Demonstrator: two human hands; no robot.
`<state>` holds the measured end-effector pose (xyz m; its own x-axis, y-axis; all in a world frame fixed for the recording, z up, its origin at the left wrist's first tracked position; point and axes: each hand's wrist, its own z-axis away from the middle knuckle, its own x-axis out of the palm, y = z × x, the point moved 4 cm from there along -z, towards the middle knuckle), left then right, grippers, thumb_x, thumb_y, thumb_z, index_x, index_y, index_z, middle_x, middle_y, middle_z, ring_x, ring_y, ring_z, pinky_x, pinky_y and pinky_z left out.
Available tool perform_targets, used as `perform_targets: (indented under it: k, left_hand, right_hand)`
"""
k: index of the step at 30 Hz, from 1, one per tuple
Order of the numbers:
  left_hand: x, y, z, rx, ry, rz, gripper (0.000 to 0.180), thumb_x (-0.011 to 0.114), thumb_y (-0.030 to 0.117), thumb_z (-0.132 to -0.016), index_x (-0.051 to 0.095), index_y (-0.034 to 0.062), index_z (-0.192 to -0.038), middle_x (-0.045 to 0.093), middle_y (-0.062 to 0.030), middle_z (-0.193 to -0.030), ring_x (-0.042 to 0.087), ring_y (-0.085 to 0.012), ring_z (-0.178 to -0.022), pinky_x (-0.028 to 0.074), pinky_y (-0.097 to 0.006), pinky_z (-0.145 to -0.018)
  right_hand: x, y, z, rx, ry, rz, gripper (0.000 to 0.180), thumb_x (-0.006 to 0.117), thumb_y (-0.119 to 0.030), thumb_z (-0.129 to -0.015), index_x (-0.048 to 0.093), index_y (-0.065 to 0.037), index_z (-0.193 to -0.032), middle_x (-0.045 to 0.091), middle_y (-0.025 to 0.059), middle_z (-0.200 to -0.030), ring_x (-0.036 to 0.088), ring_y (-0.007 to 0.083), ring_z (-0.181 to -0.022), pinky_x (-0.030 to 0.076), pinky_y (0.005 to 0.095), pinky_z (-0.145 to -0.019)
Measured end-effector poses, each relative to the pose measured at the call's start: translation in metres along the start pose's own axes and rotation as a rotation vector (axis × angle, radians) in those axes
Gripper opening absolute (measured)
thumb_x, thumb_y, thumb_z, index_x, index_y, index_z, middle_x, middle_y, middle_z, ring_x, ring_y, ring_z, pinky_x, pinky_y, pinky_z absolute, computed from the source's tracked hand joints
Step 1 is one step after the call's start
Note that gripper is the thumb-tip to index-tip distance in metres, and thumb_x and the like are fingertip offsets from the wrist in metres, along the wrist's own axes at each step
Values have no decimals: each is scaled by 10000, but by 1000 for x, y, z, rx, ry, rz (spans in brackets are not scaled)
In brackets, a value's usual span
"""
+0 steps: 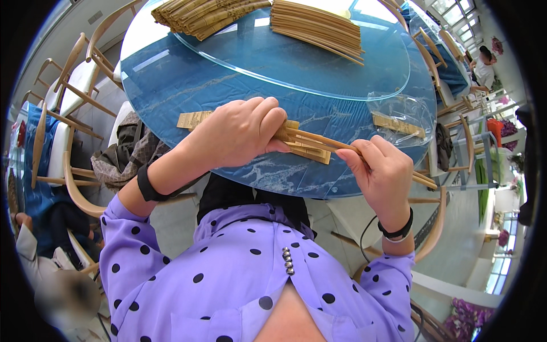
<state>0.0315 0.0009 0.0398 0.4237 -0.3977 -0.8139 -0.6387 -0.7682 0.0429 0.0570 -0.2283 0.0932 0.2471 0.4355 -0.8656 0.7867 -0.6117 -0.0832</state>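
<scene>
My left hand (242, 128) is closed round the left end of a pair of wooden chopsticks (325, 141), near the table's front edge. A tan piece, seemingly a paper sleeve, shows at its fingers, but the grip hides most of it. My right hand (379, 171) pinches the same chopsticks farther along, and their ends stick out past it to the right. Under my left hand lie printed tan paper sleeves (194, 119) on the blue tabletop. To the right, another tan sleeve (399, 125) lies at a clear plastic bag (379, 102).
On the glass turntable (319, 82) stand a stack of sleeved chopsticks (208, 17) and a pile of bare chopsticks (316, 28). A blue cloth (171, 91) covers the round table. Wooden chairs (74, 114) surround it, one with a patterned jacket (131, 148). Other people sit farther off.
</scene>
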Motion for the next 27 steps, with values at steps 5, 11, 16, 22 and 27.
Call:
perform_targets:
  k: [5, 11, 16, 22, 27]
  left_hand:
    - [2, 2, -1, -10, -22, 36, 438, 647, 464, -920, 454, 71, -933, 480, -66, -836, 585, -223, -740, 493, -346, -630]
    - [0, 1, -2, -163, -28, 313, 363, 657, 356, -971, 488, 36, -962, 580, -110, -835, 616, -284, -747, 505, -387, -655]
    - [-1, -5, -4, -374, 51, 569, 187, 644, 167, -997, 594, -10, -963, 637, -154, -828, 631, -334, -734, 501, -412, -654]
    - [-7, -2, -11, -556, 116, 613, 159, 644, 110, -977, 666, -28, -903, 651, -172, -791, 645, -355, -707, 503, -408, -626]
    - [-7, 4, -13, -491, 140, 473, 114, 671, 88, -938, 680, -15, -890, 686, -162, -825, 670, -357, -734, 523, -411, -638]
  right_hand:
    - [4, 4, -3, -7, -95, 5, 392, 761, -408, -889, 615, -75, -742, 508, 61, -631, 549, 243, -527, 414, 367, -465]
    - [6, 8, -5, -74, -87, 45, 416, 741, -448, -890, 607, -71, -774, 503, 62, -634, 553, 248, -531, 426, 371, -468]
    - [8, 9, -4, -88, -43, 95, 426, 739, -464, -882, 607, -70, -791, 500, 56, -636, 562, 236, -539, 433, 360, -465]
    - [13, 10, -2, -88, -27, 141, 442, 710, -459, -916, 564, -78, -747, 498, 57, -623, 572, 229, -543, 435, 350, -461]
    - [15, 14, -2, -79, -119, 61, 422, 677, -424, -952, 568, -70, -751, 528, 87, -637, 571, 285, -556, 437, 391, -488]
